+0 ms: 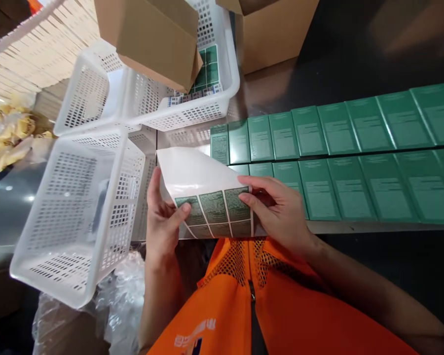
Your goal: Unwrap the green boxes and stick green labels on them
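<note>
A sheet of green stickers [211,206] on white backing is held up in front of my orange vest, its far part bare and curled upward. My left hand [166,217] grips the sheet's left side, thumb on a green label and fingers behind. At the right edge, my right hand [277,207] pinches a corner label between thumb and forefinger. Just beyond the sheet stand two rows of green boxes [320,190], running off to the right. Part of the near row is hidden by the sheet and my right hand.
White plastic baskets [111,212] stand at the left. One at the back holds more green sticker sheets [209,69] and an open cardboard box [155,39]. Another cardboard box [274,37] sits at the back of the dark table [340,54]. Clear plastic bags [122,291] hang below the left baskets.
</note>
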{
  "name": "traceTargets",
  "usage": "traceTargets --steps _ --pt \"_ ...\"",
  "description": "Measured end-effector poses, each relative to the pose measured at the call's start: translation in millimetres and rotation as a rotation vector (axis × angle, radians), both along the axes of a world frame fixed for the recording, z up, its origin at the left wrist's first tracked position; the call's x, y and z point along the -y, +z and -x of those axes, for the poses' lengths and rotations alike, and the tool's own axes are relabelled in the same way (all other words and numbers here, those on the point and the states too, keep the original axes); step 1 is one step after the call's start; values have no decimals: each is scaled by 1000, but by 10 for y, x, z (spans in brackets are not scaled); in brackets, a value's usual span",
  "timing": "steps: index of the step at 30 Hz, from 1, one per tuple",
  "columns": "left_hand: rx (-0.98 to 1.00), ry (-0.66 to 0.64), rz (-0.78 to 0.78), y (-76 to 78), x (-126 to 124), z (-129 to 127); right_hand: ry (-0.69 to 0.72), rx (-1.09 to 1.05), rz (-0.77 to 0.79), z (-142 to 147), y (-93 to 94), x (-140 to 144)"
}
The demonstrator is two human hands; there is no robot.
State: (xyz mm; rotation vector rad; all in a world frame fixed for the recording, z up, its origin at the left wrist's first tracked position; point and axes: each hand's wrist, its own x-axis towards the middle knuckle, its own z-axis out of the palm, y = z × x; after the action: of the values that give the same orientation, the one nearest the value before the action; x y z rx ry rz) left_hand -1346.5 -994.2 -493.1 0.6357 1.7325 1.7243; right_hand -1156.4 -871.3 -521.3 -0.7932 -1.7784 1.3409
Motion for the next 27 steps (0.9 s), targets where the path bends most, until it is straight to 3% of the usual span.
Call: traceTargets --steps 3,8,13,17,19,22,24,27 --pt "-130 11 18 38 71 -60 -9 25 -58 -9 48 -23" --pt "-231 23 211 89 118 -1 -37 54 -150 -80 135 -84" --pt "-485 13 134 105 39 81 25 132 32 -154 225 -108" --pt "-297 -35 126 60 -80 88 -4 164 34 -186 246 -145" --pt "-177 -13 128 6 -163 93 12 137 -156 -207 241 -165" --pt "16 15 132 -73 -292 147 71 84 -586 -281 268 -170" --pt "152 15 169 -97 -350 226 218 23 -725 -361 349 -163" --pt "254 5 241 -75 -381 393 559 -109 -604 -470 563 -229"
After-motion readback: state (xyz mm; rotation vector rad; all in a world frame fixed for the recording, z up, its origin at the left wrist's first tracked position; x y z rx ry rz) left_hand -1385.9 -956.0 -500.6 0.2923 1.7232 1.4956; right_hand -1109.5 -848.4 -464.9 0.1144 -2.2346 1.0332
